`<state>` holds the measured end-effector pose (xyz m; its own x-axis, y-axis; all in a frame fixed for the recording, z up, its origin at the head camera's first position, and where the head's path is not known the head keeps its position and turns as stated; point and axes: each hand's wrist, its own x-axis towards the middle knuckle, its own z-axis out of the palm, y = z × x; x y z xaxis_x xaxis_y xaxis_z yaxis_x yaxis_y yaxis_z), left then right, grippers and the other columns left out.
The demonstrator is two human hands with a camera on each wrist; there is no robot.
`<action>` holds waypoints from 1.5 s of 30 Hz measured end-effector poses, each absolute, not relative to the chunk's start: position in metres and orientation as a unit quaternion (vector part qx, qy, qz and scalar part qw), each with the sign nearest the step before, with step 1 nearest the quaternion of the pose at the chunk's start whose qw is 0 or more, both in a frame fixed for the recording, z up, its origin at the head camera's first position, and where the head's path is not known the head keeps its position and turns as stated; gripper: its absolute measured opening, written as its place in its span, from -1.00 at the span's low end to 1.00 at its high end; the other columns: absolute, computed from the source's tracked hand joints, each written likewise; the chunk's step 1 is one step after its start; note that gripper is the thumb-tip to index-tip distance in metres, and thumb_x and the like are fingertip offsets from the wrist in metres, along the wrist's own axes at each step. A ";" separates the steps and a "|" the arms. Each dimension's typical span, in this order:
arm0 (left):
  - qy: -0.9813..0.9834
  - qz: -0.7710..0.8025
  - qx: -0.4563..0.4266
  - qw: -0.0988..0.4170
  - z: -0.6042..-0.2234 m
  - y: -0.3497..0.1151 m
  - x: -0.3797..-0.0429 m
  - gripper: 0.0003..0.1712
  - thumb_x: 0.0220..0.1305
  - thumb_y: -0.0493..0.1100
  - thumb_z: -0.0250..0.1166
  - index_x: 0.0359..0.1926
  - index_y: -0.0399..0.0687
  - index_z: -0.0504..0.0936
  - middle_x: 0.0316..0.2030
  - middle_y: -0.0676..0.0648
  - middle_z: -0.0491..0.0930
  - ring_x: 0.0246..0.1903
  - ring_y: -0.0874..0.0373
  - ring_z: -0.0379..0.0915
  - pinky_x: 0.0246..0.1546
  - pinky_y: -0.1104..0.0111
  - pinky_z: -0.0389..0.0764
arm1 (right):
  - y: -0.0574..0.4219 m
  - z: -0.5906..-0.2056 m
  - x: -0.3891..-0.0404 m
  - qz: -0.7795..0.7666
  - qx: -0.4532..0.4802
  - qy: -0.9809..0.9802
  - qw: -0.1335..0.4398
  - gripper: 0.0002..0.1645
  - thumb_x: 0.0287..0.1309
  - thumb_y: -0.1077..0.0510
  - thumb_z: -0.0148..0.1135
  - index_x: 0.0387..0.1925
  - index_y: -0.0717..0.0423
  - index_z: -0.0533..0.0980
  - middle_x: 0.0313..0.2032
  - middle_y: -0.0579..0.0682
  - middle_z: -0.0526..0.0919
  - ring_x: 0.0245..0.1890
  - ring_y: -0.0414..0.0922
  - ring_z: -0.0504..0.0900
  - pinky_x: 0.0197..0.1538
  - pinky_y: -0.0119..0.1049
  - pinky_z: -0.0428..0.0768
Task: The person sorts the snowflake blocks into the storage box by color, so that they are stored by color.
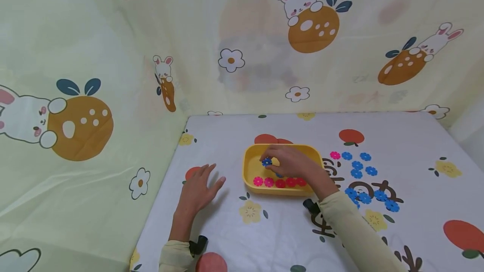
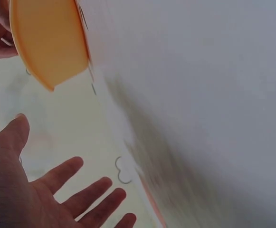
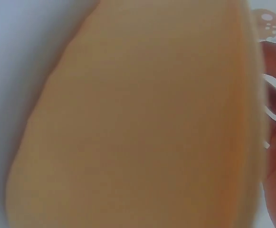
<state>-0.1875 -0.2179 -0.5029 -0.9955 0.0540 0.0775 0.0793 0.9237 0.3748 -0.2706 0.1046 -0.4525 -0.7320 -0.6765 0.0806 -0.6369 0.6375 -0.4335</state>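
A yellow tray stands on the table with a row of pink flower-shaped pieces along its near side. Over its left half, my right hand pinches a blue flower-shaped piece between thumb and fingers. Another blue piece lies beneath that hand, partly hidden. In the right wrist view the tray's outer wall covers most of the hand. My left hand is held left of the tray, fingers spread and holding nothing; the left wrist view shows this hand apart from the tray.
Right of the tray lie several loose blue flower pieces and one pink flower piece. More blue pieces are scattered nearer to me, some close to my right forearm. A printed cloth covers the table, and a patterned curtain hangs behind.
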 end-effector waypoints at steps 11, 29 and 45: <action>-0.979 -0.195 -0.038 0.040 -0.506 -0.220 -0.187 -0.15 0.51 0.40 0.16 0.57 0.01 0.44 0.53 -0.26 0.40 0.44 -0.25 0.43 0.32 -0.23 0.54 | 0.106 -0.480 -0.278 -0.215 -0.362 0.906 0.048 -0.65 0.28 0.11 0.57 0.08 0.00 0.75 0.02 -0.10 0.75 0.09 -0.05 0.72 0.18 -0.11 0.73; -0.979 -0.194 -0.034 0.044 -0.502 -0.222 -0.189 -0.14 0.51 0.41 0.16 0.58 0.01 0.43 0.53 -0.26 0.40 0.44 -0.24 0.43 0.29 -0.24 0.56 | 0.101 -0.497 -0.284 -0.210 -0.353 0.908 0.076 -0.66 0.27 0.11 0.58 0.06 -0.01 0.76 -0.03 -0.13 0.73 0.02 -0.12 0.67 0.22 -0.12 0.71; -0.976 -0.202 -0.050 0.061 -0.497 -0.227 -0.194 -0.15 0.51 0.40 0.18 0.57 0.01 0.45 0.51 -0.23 0.43 0.49 -0.18 0.38 0.35 -0.16 0.53 | 0.101 -0.504 -0.288 -0.195 -0.353 0.911 0.090 -0.67 0.26 0.13 0.58 0.05 -0.02 0.75 -0.07 -0.13 0.71 -0.09 -0.15 0.63 0.18 -0.16 0.72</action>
